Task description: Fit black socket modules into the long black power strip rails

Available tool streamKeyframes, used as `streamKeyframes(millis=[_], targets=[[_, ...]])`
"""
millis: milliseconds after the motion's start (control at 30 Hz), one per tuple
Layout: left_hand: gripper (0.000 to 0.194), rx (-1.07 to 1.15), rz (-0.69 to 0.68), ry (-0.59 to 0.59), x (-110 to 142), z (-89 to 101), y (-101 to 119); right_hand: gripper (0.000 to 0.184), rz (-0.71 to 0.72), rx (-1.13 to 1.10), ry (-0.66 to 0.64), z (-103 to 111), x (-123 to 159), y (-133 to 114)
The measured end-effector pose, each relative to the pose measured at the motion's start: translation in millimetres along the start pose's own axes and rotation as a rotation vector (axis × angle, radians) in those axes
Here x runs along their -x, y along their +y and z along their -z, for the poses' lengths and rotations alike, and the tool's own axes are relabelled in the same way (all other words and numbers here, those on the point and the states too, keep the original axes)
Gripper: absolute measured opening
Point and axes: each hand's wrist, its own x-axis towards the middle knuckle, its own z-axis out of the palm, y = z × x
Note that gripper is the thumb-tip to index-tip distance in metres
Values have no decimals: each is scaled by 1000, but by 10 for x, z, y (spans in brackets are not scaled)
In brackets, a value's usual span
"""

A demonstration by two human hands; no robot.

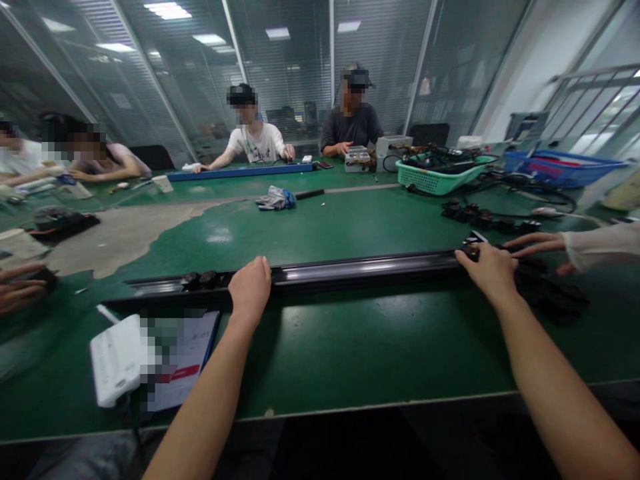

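Observation:
A long black rail (pixel 350 270) lies across the green table (pixel 350 347) in front of me, with small black socket modules (pixel 203 279) seated near its left end. My left hand (pixel 250 288) rests on the rail left of its middle, fingers curled over its top edge. My right hand (pixel 487 267) grips the rail's right end, fingers closed around a small black part (pixel 470 252) there. Another person's hand (pixel 537 244) reaches in from the right, fingers stretched toward the same end.
A white box and a paper (pixel 150 360) lie at front left. Loose black parts (pixel 550 293) pile at right. Farther off stand a green basket (pixel 440 177) of cables, a blue crate (pixel 565 167), gloves (pixel 275 198) and a blue rail (pixel 240 173). Several people sit around the table.

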Motion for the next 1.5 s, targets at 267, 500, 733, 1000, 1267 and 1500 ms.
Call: streamKeyframes(millis=[267,500,733,1000,1267,1500], targets=[[49,2,10,-15,13,36,19,56,39,16,-53,75,2,27],[50,13,2,-8,5,18,5,56,31,4,-45,95,3,42],[51,14,-3,-6,0,1,-1,60,-19,35,-46,60,-21,90],[52,6,-3,-8,-9,-8,-2,61,-90,54,-25,29,-50,146],[52,0,-13,2,-9,-24,-11,56,-157,-2,17,-28,-114,270],[53,6,-12,7,-10,-35,-18,49,-162,-39,59,-84,-169,364]])
